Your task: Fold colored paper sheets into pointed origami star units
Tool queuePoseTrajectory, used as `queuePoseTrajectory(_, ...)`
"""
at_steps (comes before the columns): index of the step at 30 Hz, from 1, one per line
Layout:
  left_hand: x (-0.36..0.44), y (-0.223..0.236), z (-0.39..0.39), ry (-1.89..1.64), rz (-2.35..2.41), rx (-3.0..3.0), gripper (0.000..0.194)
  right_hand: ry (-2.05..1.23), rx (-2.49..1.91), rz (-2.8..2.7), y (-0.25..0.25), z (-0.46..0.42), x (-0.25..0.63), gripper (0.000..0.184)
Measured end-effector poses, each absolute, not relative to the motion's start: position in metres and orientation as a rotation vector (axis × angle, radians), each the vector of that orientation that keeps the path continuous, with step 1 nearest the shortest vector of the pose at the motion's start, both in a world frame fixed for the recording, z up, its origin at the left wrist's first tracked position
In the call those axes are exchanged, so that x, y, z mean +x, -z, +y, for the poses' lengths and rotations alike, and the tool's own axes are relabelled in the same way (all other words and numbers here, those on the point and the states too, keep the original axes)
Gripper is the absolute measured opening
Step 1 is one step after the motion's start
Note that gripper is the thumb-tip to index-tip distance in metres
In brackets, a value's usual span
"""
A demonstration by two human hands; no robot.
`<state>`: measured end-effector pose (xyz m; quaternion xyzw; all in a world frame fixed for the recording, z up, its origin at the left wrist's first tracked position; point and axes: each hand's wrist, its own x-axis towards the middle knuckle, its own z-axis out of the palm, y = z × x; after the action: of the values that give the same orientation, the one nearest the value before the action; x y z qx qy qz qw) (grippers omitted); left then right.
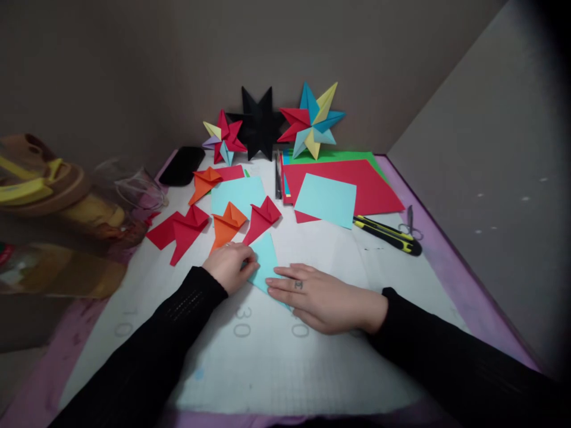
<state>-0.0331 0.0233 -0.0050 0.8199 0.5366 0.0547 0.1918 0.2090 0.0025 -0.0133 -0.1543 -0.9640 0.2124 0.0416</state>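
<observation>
Light-blue paper (266, 252), partly folded, lies mid-surface under both hands, just in front of the red and orange folded pieces (229, 219). Left hand (231, 266): forearm in from lower left, palm down, fingers curled, thumb close to index at paper's left edge; cannot tell if it pinches the sheet or only presses it. Right hand (323, 297): forearm in from lower right, opened flat, palm down, fingers stretched out leftward and slightly apart, fingertips on paper's right side, pressing, nothing gripped. Both wrists in black sleeves (178, 321). Ring (298, 285) on right hand carries a small emblem, too small to make out. Writing: white surface (289, 374) has printed numbers 10 and 30 at left and centre, plus 40 partly covered by right hand; faint grid lines near front edge. Bottle (57, 270) at far left has a red part, blurred, no label readable. Behind, light-blue square (328, 199) overlaps red sheets (379, 184); yellow-black cutter (388, 235) just beside it, scissors (411, 226) near cutter. Dark phone (182, 166) at back left, no brand legible. Three paper stars (259, 122) stand against back wall.
</observation>
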Motion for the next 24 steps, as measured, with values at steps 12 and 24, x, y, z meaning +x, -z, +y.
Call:
queuePoseTrajectory(12,-0.030,0.002,0.027,-0.094,1.555,2.245,0.020,-0.730,-0.470,-2.964,0.007,0.003,0.210,0.054)
queuePoseTrajectory(24,-0.034,0.013,0.027,-0.133,1.569,2.325,0.023,-0.764,-0.440,-2.906,0.013,0.003,0.214,0.050)
